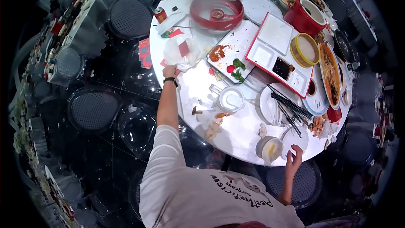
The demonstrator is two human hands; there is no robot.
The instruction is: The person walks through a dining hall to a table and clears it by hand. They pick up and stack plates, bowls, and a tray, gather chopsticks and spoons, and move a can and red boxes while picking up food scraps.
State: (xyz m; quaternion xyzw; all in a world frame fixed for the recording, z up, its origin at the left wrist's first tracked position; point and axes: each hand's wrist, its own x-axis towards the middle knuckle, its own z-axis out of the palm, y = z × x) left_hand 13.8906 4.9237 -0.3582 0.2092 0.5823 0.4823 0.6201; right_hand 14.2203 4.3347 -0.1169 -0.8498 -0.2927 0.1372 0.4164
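My left hand [170, 71] reaches out to the table's left edge, fingers closed at the lower edge of a thin whitish plastic bag [192, 59]. A dark red packet [184, 48] shows on the bag. My right hand [294, 155] hangs at the near right edge with its fingers apart and nothing in it. Close to it are a white plate [300, 138] and a white bowl [270, 149] with yellowish residue. Black chopsticks [291, 106] lie on a plate behind them. A white lidded pitcher [230, 99] stands between my hands.
The round white table [192, 97] carries a red ring-shaped vessel [216, 10], a red-rimmed compartment tray [270, 55], a bamboo steamer [304, 50], a red pot [306, 17] and a drink can [160, 14]. Food scraps [214, 130] litter the near side. Chairs [93, 109] stand around.
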